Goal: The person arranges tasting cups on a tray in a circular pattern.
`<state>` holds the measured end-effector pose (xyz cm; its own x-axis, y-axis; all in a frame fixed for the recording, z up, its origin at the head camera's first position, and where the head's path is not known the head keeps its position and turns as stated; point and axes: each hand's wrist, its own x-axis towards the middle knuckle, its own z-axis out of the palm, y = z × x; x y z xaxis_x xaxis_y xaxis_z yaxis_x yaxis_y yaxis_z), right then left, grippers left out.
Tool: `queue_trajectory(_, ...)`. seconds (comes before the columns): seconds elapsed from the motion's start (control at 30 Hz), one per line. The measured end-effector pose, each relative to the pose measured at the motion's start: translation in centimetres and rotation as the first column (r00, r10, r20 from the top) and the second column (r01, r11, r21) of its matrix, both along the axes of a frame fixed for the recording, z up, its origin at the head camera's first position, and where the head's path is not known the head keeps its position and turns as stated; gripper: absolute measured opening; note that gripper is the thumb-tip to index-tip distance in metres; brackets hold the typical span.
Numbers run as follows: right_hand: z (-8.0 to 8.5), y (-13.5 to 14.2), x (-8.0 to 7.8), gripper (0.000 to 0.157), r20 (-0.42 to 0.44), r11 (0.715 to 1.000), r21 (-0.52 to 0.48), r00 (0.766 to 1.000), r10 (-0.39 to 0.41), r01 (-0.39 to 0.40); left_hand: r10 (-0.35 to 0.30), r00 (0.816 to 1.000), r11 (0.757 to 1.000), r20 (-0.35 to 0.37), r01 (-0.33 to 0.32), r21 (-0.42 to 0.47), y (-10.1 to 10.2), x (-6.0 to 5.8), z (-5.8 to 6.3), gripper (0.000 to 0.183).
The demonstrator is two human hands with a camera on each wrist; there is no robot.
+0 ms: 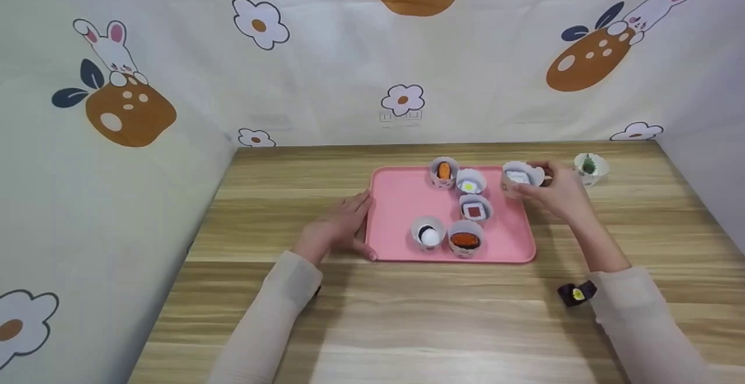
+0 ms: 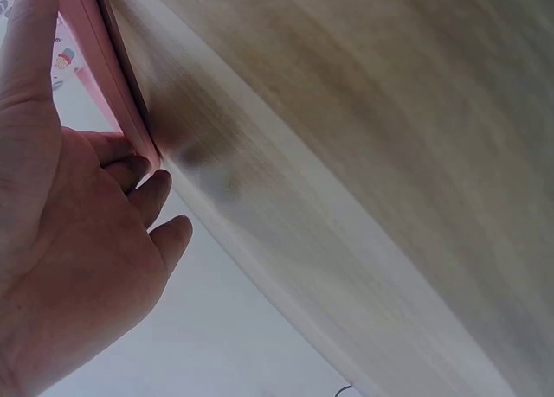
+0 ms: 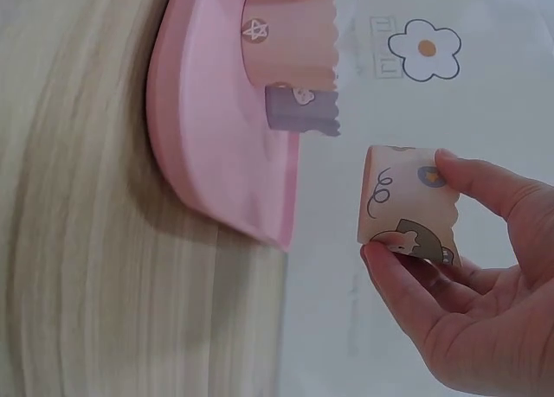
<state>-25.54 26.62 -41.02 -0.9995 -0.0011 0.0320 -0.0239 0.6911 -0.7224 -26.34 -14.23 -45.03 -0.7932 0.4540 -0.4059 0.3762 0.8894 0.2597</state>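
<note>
My right hand pinches a patterned paper cup between thumb and fingers. A white piece sits inside it. The right wrist view shows this cup held up, away from the pink tray. My left hand touches the tray's left side, its thumb by the near corner and its fingers along the rim. On the tray stand several paper cups with toy sushi: an orange-topped piece, one with a yellow centre, one with a red square, a reddish-orange piece, and a white ball beside something dark.
Another paper cup, holding a green leaf-like piece, stands right of the tray. A dark piece with a yellow centre lies on the wooden table by my right sleeve. A patterned white sheet forms the back wall.
</note>
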Motion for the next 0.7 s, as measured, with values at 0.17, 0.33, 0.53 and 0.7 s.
queue_trajectory(0.17,0.3,-0.9,0.1,0.069,0.025,1.000,-0.021,1.000,0.002,-0.002,0.001,1.000,1.000,-0.001,-0.001,-0.003,0.0,0.1,0.1,0.128)
queue_trajectory(0.33,0.7,-1.7,0.0,0.066,0.013,0.999,-0.029,1.000,0.015,-0.014,-0.011,1.000,1.000,-0.007,0.011,-0.011,0.1,0.0,0.2,0.128)
queue_trajectory(0.53,1.1,-2.9,0.1,0.063,-0.023,0.999,-0.031,0.999,0.032,-0.033,-0.003,1.000,1.000,-0.003,0.003,-0.012,0.1,0.0,0.1,0.129)
queue_trajectory(0.7,1.4,-4.1,0.0,0.064,-0.011,0.996,-0.066,0.998,0.067,-0.068,-0.002,1.000,1.000,0.005,0.002,0.013,0.0,0.1,0.1,0.128)
